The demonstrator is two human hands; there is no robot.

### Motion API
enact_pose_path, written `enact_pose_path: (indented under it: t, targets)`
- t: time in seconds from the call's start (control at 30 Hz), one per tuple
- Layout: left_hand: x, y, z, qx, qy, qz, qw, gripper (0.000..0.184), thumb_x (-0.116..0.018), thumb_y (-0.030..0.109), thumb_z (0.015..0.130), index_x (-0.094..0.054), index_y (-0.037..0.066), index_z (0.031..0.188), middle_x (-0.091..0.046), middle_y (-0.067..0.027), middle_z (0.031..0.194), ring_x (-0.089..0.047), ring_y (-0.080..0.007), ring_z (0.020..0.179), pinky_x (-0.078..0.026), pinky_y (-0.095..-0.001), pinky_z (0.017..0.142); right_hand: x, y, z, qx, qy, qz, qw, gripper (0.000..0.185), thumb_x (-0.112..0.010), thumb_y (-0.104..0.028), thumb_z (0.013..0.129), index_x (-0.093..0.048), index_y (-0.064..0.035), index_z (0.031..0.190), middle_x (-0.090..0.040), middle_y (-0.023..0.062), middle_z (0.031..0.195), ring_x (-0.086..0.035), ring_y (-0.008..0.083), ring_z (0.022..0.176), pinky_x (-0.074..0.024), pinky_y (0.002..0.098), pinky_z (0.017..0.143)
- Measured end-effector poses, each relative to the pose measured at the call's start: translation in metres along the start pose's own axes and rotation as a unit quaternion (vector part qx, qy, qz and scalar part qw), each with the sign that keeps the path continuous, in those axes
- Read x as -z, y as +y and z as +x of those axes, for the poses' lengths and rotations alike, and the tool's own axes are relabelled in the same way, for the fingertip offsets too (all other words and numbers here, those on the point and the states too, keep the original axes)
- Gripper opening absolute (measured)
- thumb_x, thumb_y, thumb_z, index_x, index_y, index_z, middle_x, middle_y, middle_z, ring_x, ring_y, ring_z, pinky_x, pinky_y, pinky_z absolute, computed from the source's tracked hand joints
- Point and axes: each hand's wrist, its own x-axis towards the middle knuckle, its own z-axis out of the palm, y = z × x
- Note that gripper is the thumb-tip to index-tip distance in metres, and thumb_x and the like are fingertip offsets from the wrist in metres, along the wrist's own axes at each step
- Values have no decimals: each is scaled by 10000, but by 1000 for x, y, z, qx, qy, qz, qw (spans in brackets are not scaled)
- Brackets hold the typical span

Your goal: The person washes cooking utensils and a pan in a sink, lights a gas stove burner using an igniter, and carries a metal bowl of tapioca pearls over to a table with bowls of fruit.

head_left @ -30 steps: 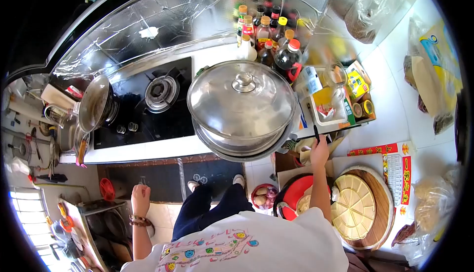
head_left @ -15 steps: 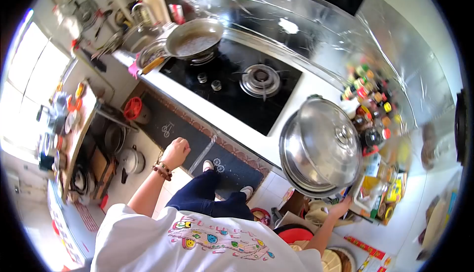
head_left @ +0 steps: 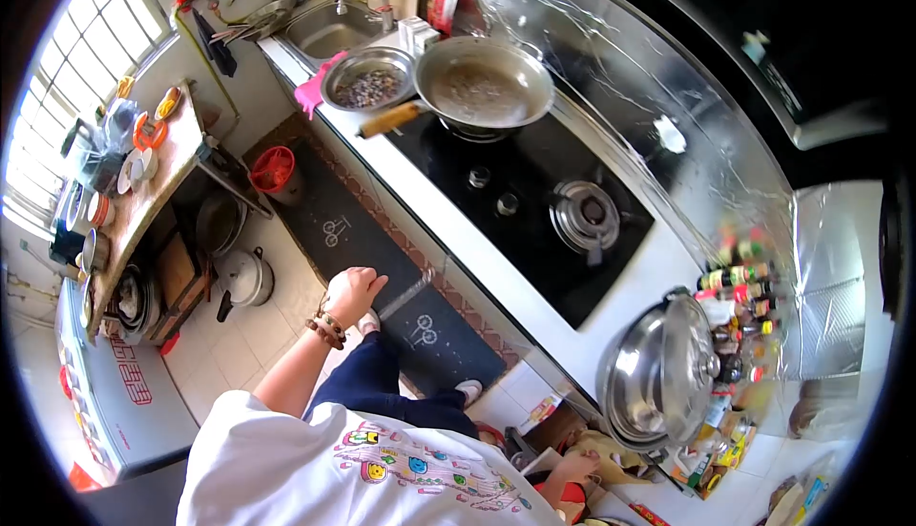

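Note:
My left hand point(head_left: 355, 295) hangs in front of my body above the dark floor mat point(head_left: 358, 268), its fingers loosely curled with nothing in them. A beaded bracelet circles that wrist. My right hand point(head_left: 577, 469) is low by the tan bag point(head_left: 606, 459) under the counter's right end; it looks small and blurred, so its grip is unclear. Above it on the counter stands a big steel pot point(head_left: 625, 383) with a domed lid point(head_left: 689, 368). Farther left, a wok point(head_left: 482, 96) with a wooden handle point(head_left: 389, 120) sits on the stove's left burner.
Beside the wok are a steel bowl point(head_left: 367, 87) of small dark pieces and a sink point(head_left: 329, 30). The right burner point(head_left: 585, 216) carries no pan. Bottles point(head_left: 739, 283) crowd the right corner. A red bucket point(head_left: 274, 173) and a lidded white pot point(head_left: 246, 280) stand on the floor.
My view has swung left toward the sink, so the stove and pot appear farther right. My right hand has drawn down and back from the pot's edge. My left hand stays curled in front.

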Motion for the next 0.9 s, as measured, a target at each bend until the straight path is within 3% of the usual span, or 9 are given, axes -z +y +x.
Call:
enact_pose_path:
  t: [0.1,0.23,0.4,0.43,0.53,0.6,0.73,0.8,0.9]
  targets:
    - [25,-56,32,39,-12,-22,999,394,-540,325,860,-544,3,634,-567,-143,643,-569,-307,621,-457,-392,598,-40,-55,-66,121,-22,103,987,169,-548,-96,760,-613,-42,907,-600,121,908,-577,285,858,-449,367,738]
    - [66,-114,116,163,-74,-417,891,532,-349,458,941,-590,16,769,-619,-68,719,-595,-152,646,-496,-272,630,-49,-162,-154,240,-48,243,939,143,-555,2,717,-606,-20,848,-621,141,856,-606,292,795,-473,380,719]
    - [111,-82,234,177,-230,-607,740,628,-432,498,898,-437,-91,1119,-559,-169,979,-610,-290,889,-518,-370,806,-11,-235,-214,344,-60,306,886,117,-550,11,724,-593,-10,830,-615,144,855,-599,288,786,-468,379,720]
    - [113,-80,253,152,-332,-653,664,623,-475,484,884,-441,-93,1115,-564,-180,974,-608,-294,900,-523,-371,800,1,-241,-220,347,-52,300,887,109,-548,12,728,-591,-9,826,-615,139,848,-594,285,782,-467,371,717]
    - [89,-60,294,203,-464,-667,547,404,-540,377,882,-498,-16,967,-590,-99,863,-570,-139,628,-506,-229,544,-3,-242,-222,326,-60,320,887,94,-538,4,744,-590,-10,820,-613,124,815,-584,268,768,-460,349,707]
    - [77,-59,304,190,-524,-674,485,327,-555,352,880,-492,31,873,-553,-47,767,-487,-84,536,-423,-185,449,3,-245,-226,213,-92,300,925,91,-526,-10,755,-594,-9,815,-611,121,797,-583,261,762,-456,339,705]
    - [79,-50,301,184,-529,-694,453,286,-561,232,880,-437,77,673,-412,12,555,-369,-72,446,-323,-215,409,-16,-263,-222,193,-110,268,938,92,-526,-47,785,-608,-11,810,-611,116,786,-582,245,742,-456,324,666]
    - [98,-40,298,175,-509,-668,514,310,-525,171,877,-399,95,604,-385,17,508,-359,-78,418,-307,-223,399,-17,-300,-222,224,-126,288,922,93,-529,-54,788,-609,-12,810,-610,115,780,-582,240,732,-458,322,661]
    - [121,-47,286,147,-480,-690,522,247,-546,113,821,-397,85,625,-384,14,506,-399,-83,380,-323,-218,361,-11,-337,-217,264,-143,314,901,91,-540,-66,791,-609,-10,812,-609,118,774,-582,236,716,-461,319,657]
